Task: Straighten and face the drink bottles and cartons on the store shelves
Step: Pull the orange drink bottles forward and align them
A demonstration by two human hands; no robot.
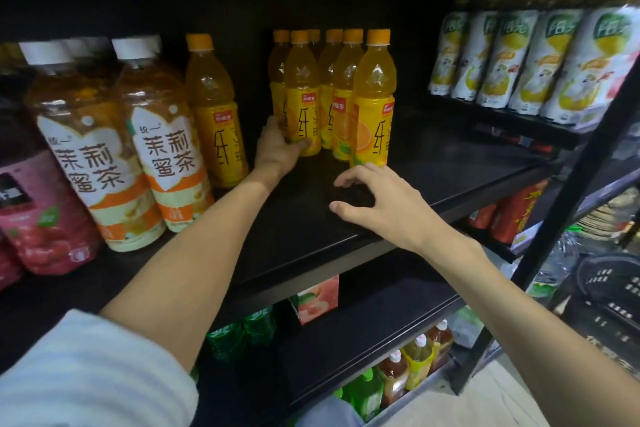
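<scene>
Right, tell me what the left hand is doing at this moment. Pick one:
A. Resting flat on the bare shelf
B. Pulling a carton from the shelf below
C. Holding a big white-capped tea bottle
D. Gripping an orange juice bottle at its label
D: the left hand curls round the label of an orange juice bottle in the cluster, while the right hand hovers with nothing in it.

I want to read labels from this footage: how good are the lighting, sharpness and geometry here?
Head view: dim overall, the shelf back nearly black; the orange juice bottles and jasmine tea bottles are lit and mostly legible. Wide-angle bending leans the pale bottles at right and the black upright. Edges look soft; the left hand and right hand are fairly sharp.
</scene>
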